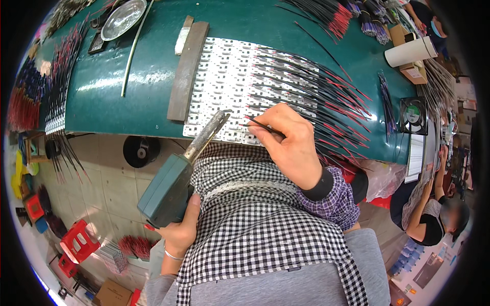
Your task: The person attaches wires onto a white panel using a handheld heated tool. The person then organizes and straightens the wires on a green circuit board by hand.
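Note:
My left hand (182,230) is wrapped round the handle of a teal soldering gun (164,189). Its metal barrel reaches up over the near part of a white circuit board panel (224,69), and the tip is just left of my right hand (294,143). Between thumb and fingers, my right hand pinches a thin black wire (261,124) whose end points left at the panel. Rows of black and red wires (326,97) lie across the panel's right side, with their left ends at its small pads. Whether the tip touches the panel cannot be made out.
A dark bar (188,71) lies along the panel's left edge. On the green table (107,109) are a metal dish (124,19), a thin rod (137,48), wire bundles (339,20), a white cylinder (411,51) and a small fan (413,115). Another person (429,222) sits at the right.

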Demonstrator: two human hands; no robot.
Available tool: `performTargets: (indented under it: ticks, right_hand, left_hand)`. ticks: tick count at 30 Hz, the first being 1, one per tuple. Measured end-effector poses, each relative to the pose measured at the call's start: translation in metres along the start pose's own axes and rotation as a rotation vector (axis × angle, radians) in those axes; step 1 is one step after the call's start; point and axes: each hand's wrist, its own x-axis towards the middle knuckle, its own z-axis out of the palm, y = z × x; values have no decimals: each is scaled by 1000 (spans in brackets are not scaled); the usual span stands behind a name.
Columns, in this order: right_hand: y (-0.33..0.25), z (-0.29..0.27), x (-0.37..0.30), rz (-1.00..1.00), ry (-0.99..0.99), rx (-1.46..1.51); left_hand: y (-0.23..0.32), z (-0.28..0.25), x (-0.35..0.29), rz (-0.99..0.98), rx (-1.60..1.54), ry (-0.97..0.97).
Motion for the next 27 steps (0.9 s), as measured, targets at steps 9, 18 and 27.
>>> performTargets:
  ticks: [9,18,27]
  right_hand:
    - [10,7,-5,7,12,-55]
    - [13,11,-3,-7,-4,-172]
    - [14,12,-3,-20,8,-189]
  left_hand:
    - [-7,0,-13,-31,-9,-49]
    - [1,3,-14,-143,60,-92]
    - [6,13,-7,-117,30,-42]
